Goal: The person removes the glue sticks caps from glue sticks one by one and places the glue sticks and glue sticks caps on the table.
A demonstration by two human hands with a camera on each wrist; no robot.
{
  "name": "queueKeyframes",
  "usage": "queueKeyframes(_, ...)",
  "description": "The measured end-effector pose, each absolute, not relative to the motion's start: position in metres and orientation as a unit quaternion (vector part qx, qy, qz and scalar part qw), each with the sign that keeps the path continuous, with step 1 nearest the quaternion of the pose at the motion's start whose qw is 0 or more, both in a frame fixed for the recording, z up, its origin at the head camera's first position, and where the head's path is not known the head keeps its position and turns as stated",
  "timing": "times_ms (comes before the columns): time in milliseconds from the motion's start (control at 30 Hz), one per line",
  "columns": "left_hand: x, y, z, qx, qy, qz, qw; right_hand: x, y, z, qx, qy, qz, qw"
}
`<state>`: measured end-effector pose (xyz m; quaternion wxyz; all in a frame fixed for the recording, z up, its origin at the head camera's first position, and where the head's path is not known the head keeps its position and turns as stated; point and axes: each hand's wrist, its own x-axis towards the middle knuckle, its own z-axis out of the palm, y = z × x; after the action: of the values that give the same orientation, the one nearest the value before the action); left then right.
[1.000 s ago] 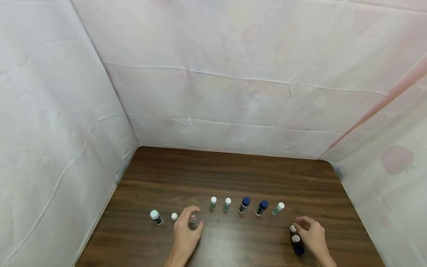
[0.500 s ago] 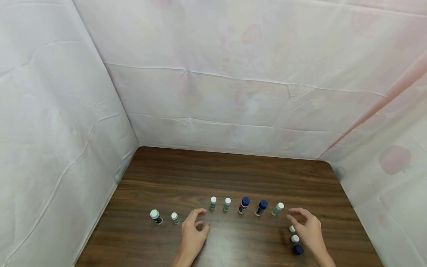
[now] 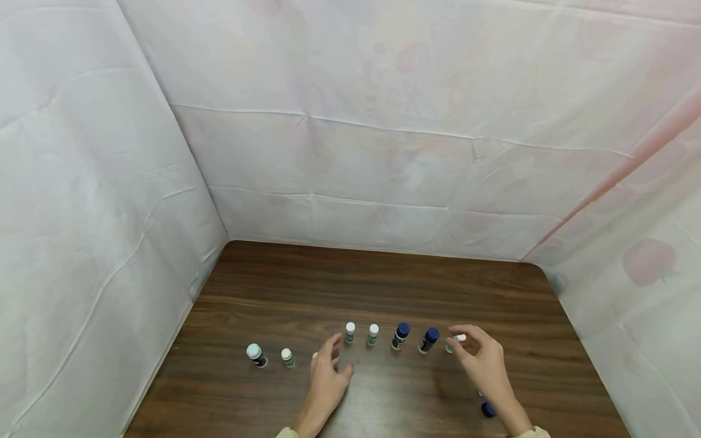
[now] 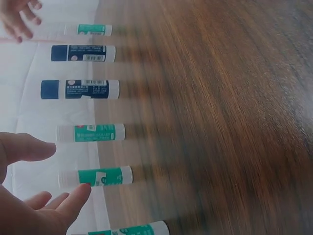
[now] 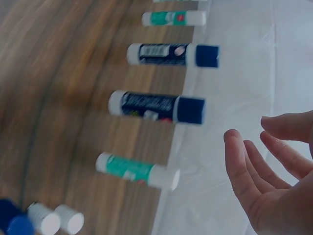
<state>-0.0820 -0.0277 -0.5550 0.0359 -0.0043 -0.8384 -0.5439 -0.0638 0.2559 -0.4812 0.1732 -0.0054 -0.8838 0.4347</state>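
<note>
My right hand (image 3: 484, 365) hovers at the rightmost green glue stick (image 5: 129, 167), fingers bent and parted, nothing between them. In the right wrist view its fingertips stand apart from that stick's white cap. My left hand (image 3: 327, 380) is held above the table by the left group, thumb and fingers spread and holding nothing. Partly behind it shows the white cap (image 3: 314, 356) of a glue stick. Two green glue sticks, one of them this stick (image 4: 98, 133), stand upright just beyond. Further right are two navy glue sticks, a left one (image 3: 400, 336) and a right one (image 3: 429, 340).
On the far left stand a larger dark glue stick (image 3: 257, 356) with a pale cap and a small green one (image 3: 287, 358). Two white caps (image 5: 70, 219) and a navy cap (image 5: 14, 218) sit at the table's right. White printed sheeting (image 3: 350, 152) hangs behind the wooden table (image 3: 350, 280).
My right hand has left the caps and moved up and left to the rightmost green glue stick. The left hand has shifted right, uncovering the small green stick at the left.
</note>
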Motion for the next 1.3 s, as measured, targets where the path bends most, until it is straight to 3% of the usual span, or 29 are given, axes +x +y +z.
queueKeyframes(200,-0.088,-0.022,-0.558,0.004,-0.839,-0.544,0.012,-0.074,0.232,-0.473,0.018,-0.868,0.463,0.179)
queueKeyframes(567,-0.101,-0.010,-0.573,0.010,-0.834,-0.551,0.024,-0.090,0.198,-0.476,0.044,-0.856,0.497,0.136)
queueKeyframes(900,-0.107,-0.008,-0.590,0.026,-0.854,-0.518,0.048,-0.109,0.155,-0.499,0.056,-0.846,0.527,0.057)
queueKeyframes(1300,-0.114,-0.004,-0.589,0.005,-0.846,-0.529,0.066,-0.130,0.115,-0.527,0.115,-0.867,0.484,0.031)
